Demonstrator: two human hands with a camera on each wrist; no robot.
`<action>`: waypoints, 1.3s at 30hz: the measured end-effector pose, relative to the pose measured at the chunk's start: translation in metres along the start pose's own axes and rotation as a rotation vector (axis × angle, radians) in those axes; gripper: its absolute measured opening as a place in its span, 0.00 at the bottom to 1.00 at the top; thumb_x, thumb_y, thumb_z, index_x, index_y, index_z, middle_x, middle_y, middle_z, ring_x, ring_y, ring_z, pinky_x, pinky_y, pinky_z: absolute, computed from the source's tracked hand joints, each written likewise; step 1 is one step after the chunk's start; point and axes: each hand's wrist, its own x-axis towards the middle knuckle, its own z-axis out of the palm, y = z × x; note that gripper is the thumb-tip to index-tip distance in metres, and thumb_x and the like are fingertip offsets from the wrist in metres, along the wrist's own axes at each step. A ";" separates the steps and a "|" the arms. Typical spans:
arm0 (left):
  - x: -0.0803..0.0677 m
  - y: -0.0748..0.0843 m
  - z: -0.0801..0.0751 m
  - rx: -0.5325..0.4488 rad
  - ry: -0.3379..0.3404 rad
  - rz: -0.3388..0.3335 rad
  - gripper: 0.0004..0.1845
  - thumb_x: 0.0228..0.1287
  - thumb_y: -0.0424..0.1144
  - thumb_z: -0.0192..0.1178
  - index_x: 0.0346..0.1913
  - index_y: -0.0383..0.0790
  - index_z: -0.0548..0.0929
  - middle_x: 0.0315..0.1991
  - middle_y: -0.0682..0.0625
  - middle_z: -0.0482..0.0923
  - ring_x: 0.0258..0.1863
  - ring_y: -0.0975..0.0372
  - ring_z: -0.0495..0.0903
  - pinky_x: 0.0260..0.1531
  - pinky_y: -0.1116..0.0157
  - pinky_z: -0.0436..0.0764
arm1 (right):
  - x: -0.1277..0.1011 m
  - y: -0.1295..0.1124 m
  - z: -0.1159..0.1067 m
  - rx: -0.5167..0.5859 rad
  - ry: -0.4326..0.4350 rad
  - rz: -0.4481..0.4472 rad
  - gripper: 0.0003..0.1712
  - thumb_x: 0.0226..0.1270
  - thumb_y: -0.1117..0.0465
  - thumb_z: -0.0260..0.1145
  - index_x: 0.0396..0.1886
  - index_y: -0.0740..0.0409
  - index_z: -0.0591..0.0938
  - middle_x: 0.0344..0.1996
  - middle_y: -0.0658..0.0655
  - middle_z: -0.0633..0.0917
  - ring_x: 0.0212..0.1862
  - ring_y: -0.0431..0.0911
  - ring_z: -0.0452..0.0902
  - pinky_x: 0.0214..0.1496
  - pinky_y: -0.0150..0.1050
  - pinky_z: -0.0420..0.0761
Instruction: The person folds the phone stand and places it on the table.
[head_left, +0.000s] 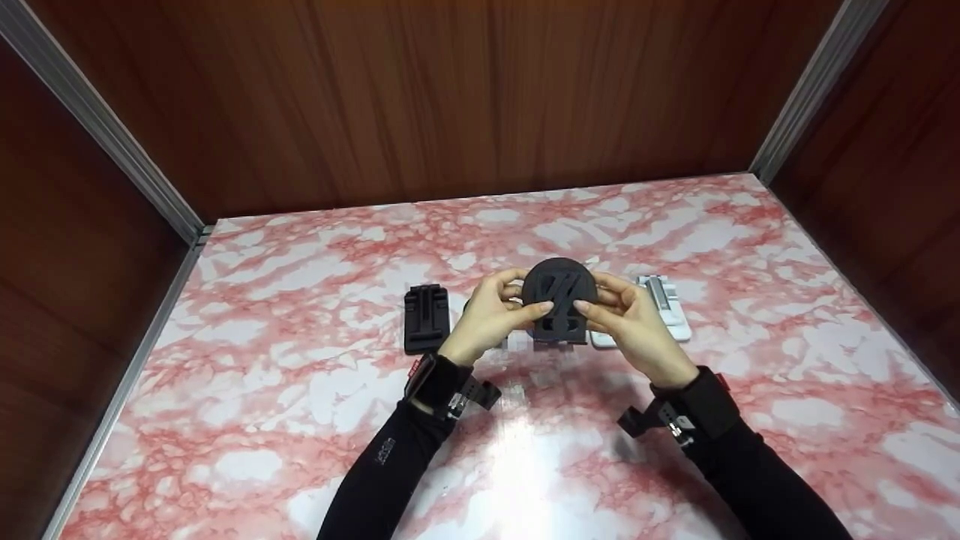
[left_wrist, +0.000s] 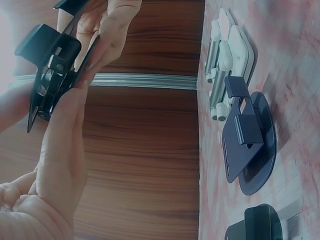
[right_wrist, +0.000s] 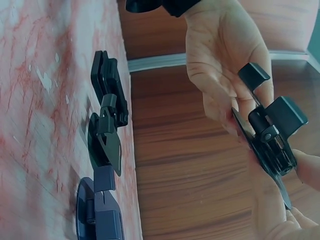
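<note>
Both hands hold one black folding phone stand with a rounded top above the marble table, near its middle. My left hand grips its left edge, thumb on the front face. My right hand grips the right edge the same way. In the left wrist view the stand is seen edge-on, hinge and lip sticking out, with my left thumb pressed on it. The right wrist view shows the same stand pinched by my right hand.
A folded black stand lies flat left of the hands. A white stand lies on the right. Another black stand, opened up, stands on the table behind the hands. Wooden walls close in the back and both sides.
</note>
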 end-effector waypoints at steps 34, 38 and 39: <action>-0.018 0.024 -0.040 0.141 0.112 0.022 0.22 0.54 0.33 0.66 0.53 0.34 0.75 0.43 0.39 0.82 0.32 0.64 0.82 0.33 0.69 0.83 | -0.008 -0.007 0.002 -1.120 0.026 -0.315 0.32 0.70 0.51 0.53 0.71 0.52 0.58 0.69 0.59 0.62 0.73 0.54 0.49 0.73 0.56 0.51; -0.024 0.030 -0.058 0.151 0.156 0.021 0.23 0.54 0.32 0.65 0.54 0.32 0.75 0.43 0.38 0.82 0.31 0.65 0.81 0.33 0.68 0.84 | -0.008 -0.004 0.001 -1.207 0.002 -0.308 0.36 0.70 0.50 0.53 0.73 0.52 0.53 0.72 0.59 0.55 0.74 0.54 0.41 0.73 0.58 0.45; -0.026 0.031 -0.064 0.142 0.167 0.016 0.23 0.54 0.32 0.65 0.54 0.32 0.74 0.43 0.37 0.82 0.31 0.65 0.82 0.32 0.67 0.84 | -0.008 -0.004 0.000 -1.231 -0.003 -0.307 0.37 0.70 0.49 0.53 0.73 0.52 0.52 0.72 0.59 0.53 0.75 0.54 0.39 0.73 0.59 0.43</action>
